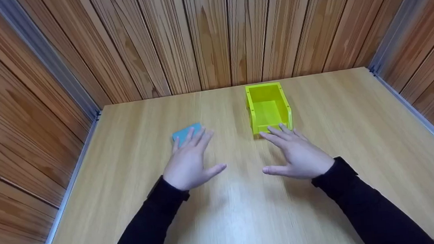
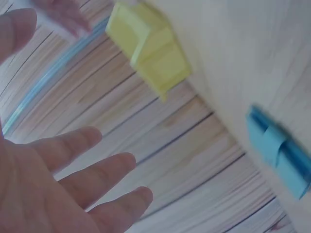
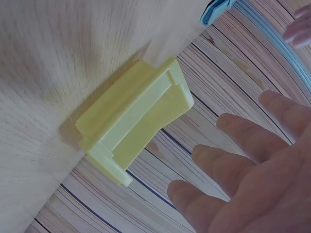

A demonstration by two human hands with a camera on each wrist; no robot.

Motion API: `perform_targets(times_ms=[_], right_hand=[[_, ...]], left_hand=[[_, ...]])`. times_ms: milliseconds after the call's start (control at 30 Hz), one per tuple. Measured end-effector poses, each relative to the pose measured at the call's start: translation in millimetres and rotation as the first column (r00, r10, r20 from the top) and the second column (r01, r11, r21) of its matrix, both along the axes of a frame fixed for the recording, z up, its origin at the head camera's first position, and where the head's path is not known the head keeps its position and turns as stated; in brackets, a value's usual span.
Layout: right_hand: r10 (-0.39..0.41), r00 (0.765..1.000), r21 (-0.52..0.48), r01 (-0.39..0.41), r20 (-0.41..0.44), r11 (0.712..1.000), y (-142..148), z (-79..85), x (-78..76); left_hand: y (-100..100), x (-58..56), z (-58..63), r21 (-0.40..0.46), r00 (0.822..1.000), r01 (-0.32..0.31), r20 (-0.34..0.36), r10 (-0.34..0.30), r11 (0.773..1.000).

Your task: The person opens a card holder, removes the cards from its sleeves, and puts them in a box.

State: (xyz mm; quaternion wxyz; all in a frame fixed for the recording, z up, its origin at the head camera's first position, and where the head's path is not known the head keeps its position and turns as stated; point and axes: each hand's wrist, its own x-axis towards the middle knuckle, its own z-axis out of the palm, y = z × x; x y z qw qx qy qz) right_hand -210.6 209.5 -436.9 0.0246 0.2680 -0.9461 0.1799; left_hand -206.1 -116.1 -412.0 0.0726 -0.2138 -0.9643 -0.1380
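Note:
A small light-blue flat item, perhaps a wallet or case with a band across its edge (image 2: 277, 150), lies on the table left of centre. My left hand (image 1: 187, 162) is nearest to it, fingers spread, and in the head view the fingers cover its lower part. A yellow open-front bin (image 1: 269, 111) stands at the back, right of centre, its low front toward me. Just in front of the bin is my right hand (image 1: 302, 154), fingers spread, their tips overlapping its front edge in the head view. Both palms hold nothing. The right wrist view shows a gap between fingers and bin.
The light wooden table (image 1: 233, 215) is bounded by a wood-plank back wall (image 1: 209, 36) and plank side walls, with metal rails (image 1: 59, 73) at the corners. Black sleeves (image 1: 147, 226) cover both forearms.

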Motion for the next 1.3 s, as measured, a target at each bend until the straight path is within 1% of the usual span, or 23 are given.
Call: perform_targets(times_ms=[100,167,233,300,367,433,500,567,700,867,933,1000,1067,1200,1300], right_hand=[[0.009,1.0,-0.016,-0.009,0.001,1.0,0.4,-0.5,0.7],[0.014,1.0,-0.028,-0.014,-0.002,0.999,0.0,-0.9,0.4],[0.017,1.0,-0.038,-0.017,-0.005,0.999,-0.4,-1.1,0.2],[0.023,1.0,-0.046,-0.024,-0.008,0.999,-1.2,-1.2,-0.2],[0.03,1.0,-0.052,-0.031,-0.009,0.998,-2.0,-1.2,-0.6],[0.036,0.999,-0.054,-0.037,-0.009,0.998,-2.7,-0.8,-0.4],[0.039,0.999,-0.057,-0.039,-0.003,0.998,-2.9,-0.5,-0.1],[0.038,0.999,-0.056,-0.038,0.0,0.998,-3.0,-0.3,-0.1],[0.045,0.999,-0.06,-0.045,0.001,0.997,-2.8,-1.7,-1.4],[0.055,0.998,-0.064,-0.055,0.008,0.996,-2.9,-4.3,-2.7],[0.05,0.999,-0.054,-0.049,0.017,0.997,-2.7,-4.7,-2.7],[0.044,0.999,-0.049,-0.043,0.026,0.998,-2.4,-4.7,-2.5],[0.042,0.999,-0.046,-0.041,0.029,0.998,-2.1,-4.4,-2.3],[0.043,0.999,-0.05,-0.041,0.029,0.998,-1.4,-3.6,-2.0],[0.043,0.999,-0.047,-0.042,0.028,0.998,-0.9,-2.8,-1.7]], left_hand=[[-7.3,-5.9,13.0,0.083,1.0,-0.02,-0.015,0.022,0.996],[-14.4,-14.6,19.3,0.144,0.999,-0.039,-0.006,0.041,0.989],[-22.5,-26.6,21.6,0.221,0.997,-0.077,0.04,0.07,0.972],[-32.1,-40.4,20.2,0.296,0.989,-0.127,0.113,0.097,0.947],[-41.9,-54.6,14.9,0.352,0.974,-0.18,0.197,0.115,0.918],[-51.4,-67.0,6.4,0.38,0.952,-0.23,0.278,0.127,0.896],[-59.5,-77.5,-4.0,0.394,0.933,-0.258,0.338,0.122,0.882],[-65.8,-85.3,-15.0,0.393,0.917,-0.283,0.379,0.126,0.875],[-72.4,-94.6,-31.5,0.395,0.895,-0.316,0.427,0.132,0.863],[-70.9,-101.9,-43.5,0.411,0.871,-0.348,0.474,0.128,0.842],[-68.8,-104.4,-47.5,0.406,0.863,-0.355,0.489,0.128,0.842],[-66.7,-106.4,-51.3,0.389,0.856,-0.362,0.499,0.137,0.847],[-64.1,-108.3,-54.7,0.368,0.853,-0.366,0.501,0.15,0.855],[-59.4,-110.6,-60.0,0.313,0.854,-0.359,0.49,0.174,0.879],[-57.2,-111.4,-62.7,0.281,0.854,-0.359,0.483,0.192,0.89]])
